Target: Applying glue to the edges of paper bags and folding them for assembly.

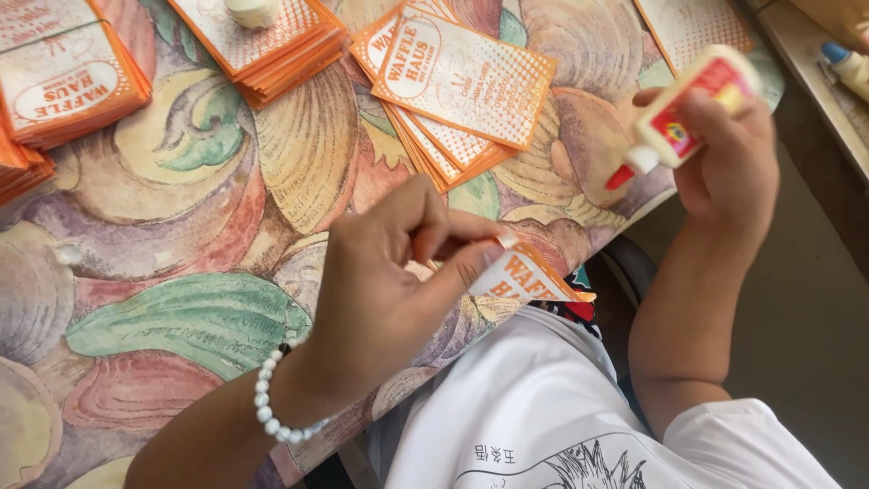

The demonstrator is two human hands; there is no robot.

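My left hand (389,281) pinches a folded orange-and-white paper sleeve (525,279) between thumb and fingers, just past the table's near edge. A white bead bracelet (272,407) sits on that wrist. My right hand (724,154) grips a white glue bottle (688,109) with a red nozzle, tilted tip-down to the left, above and right of the paper. The nozzle hangs apart from the paper.
A table with a floral patterned cover (199,226) bears several stacks of the same orange paper sleeves (453,81), one stack (262,36) with a small white round object on top. Another bottle (846,63) with a blue cap lies at the far right ledge.
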